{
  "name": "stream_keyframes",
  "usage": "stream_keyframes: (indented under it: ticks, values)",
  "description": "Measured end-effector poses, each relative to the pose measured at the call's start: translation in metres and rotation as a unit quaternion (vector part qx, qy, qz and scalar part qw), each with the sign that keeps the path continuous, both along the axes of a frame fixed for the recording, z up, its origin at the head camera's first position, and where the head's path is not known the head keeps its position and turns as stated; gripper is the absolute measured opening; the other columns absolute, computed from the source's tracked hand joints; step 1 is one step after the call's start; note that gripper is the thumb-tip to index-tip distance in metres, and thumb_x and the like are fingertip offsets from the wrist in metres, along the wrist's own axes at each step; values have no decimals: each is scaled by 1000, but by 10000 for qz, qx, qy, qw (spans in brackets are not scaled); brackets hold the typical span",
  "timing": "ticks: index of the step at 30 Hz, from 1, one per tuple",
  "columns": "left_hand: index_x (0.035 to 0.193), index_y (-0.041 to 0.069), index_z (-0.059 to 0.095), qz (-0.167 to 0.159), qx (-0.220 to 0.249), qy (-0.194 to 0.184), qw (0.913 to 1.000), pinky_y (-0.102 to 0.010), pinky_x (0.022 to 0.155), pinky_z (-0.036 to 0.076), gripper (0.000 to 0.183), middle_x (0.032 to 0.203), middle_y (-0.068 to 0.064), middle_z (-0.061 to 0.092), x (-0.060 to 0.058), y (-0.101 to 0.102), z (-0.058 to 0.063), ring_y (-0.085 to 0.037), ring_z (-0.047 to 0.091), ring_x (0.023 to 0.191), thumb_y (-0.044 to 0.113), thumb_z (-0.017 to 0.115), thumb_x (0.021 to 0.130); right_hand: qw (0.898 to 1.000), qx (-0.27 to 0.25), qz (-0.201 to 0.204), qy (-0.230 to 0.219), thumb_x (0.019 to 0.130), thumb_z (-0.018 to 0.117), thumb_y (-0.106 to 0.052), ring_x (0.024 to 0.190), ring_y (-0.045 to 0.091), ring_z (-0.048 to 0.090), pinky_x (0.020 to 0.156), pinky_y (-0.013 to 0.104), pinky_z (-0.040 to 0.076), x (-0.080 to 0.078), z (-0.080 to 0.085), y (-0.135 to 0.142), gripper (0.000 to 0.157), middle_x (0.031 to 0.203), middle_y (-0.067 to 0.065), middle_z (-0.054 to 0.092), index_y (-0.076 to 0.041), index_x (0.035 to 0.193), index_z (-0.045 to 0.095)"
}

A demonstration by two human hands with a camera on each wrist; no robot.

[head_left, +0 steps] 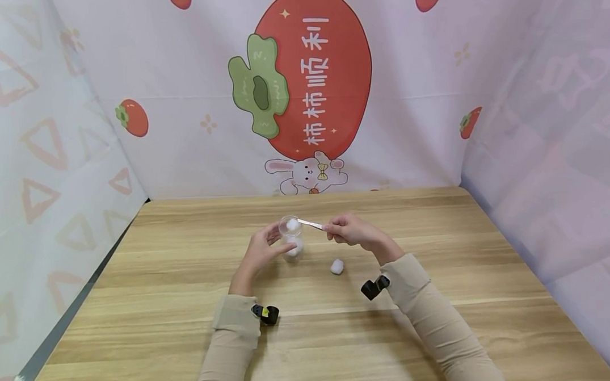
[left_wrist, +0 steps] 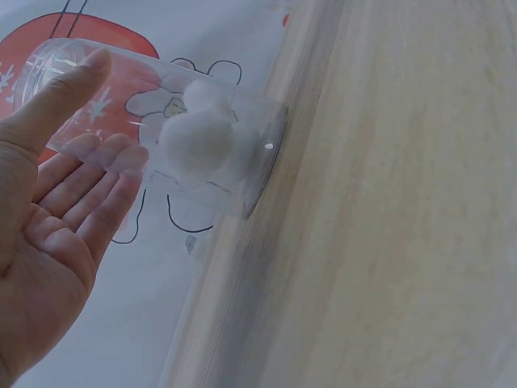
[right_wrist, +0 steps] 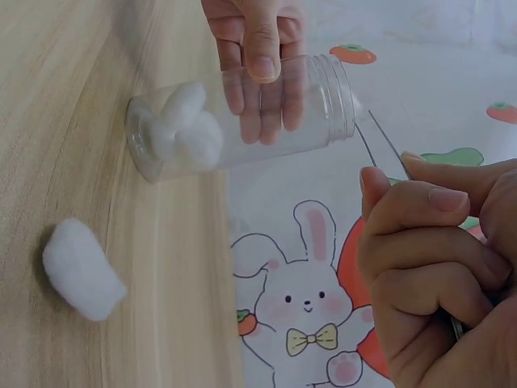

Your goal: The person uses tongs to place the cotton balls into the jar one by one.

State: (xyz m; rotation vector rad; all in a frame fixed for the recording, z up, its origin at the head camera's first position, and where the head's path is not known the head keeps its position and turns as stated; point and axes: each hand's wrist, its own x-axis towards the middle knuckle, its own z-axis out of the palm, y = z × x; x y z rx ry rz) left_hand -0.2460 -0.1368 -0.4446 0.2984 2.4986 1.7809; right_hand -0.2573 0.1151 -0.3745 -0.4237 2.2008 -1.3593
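A clear, ribbed-neck plastic jar (right_wrist: 319,125) stands upright on the table, with several white cotton balls (right_wrist: 194,133) at its bottom. My left hand (head_left: 259,250) holds the jar from the left, thumb on the near side and fingers behind it. Metal tweezers (head_left: 311,224) are pinched between the thumb and fingers of my right hand (head_left: 355,232). Their tips reach over the jar's mouth, where another cotton ball (head_left: 293,224) shows at the tips. To the jar's right, one loose cotton ball (head_left: 337,266) lies on the table, below my right hand in the head view.
The wood-grain table (head_left: 312,349) runs back to a printed cloth backdrop (head_left: 181,162) with persimmons and a rabbit. Similar cloth hangs along the left and right sides. Each sleeve cuff carries a small black camera.
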Motion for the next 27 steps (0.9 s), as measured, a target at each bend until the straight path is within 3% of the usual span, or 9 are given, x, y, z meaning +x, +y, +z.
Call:
stream_keyframes:
  ticks: [8,17,22,27]
  values:
    - [137,2,50,-44,-12,139,9999,-41,116,43,66,137,-19,58,1,0,-1,-34,52,132,14,79,79,10000,-8,68,-35,103,44,-22,44,5,23,40,16,18,4,0,3,30,54,-7,38,2,87,56]
    - [138,3,48,-4,-34,96,9999,-40,116,43,69,139,-19,57,2,0,-2,-34,52,133,17,80,78,9998,-125,-166,-32,103,44,-24,44,4,23,42,16,19,16,-17,22,30,54,-6,39,-3,85,56]
    - [140,4,46,-36,-63,45,10000,-42,116,42,72,141,-19,54,2,0,-3,-35,51,134,20,80,79,9995,11,-307,-1,103,44,-24,45,4,24,43,16,19,20,-26,39,34,54,-7,38,6,90,55]
    - [140,3,46,-6,-79,47,10000,-43,117,42,72,142,-20,53,0,0,-3,-36,50,134,20,79,79,9995,293,29,82,102,45,-25,45,4,23,43,16,20,17,-33,62,38,54,-7,36,11,95,53]
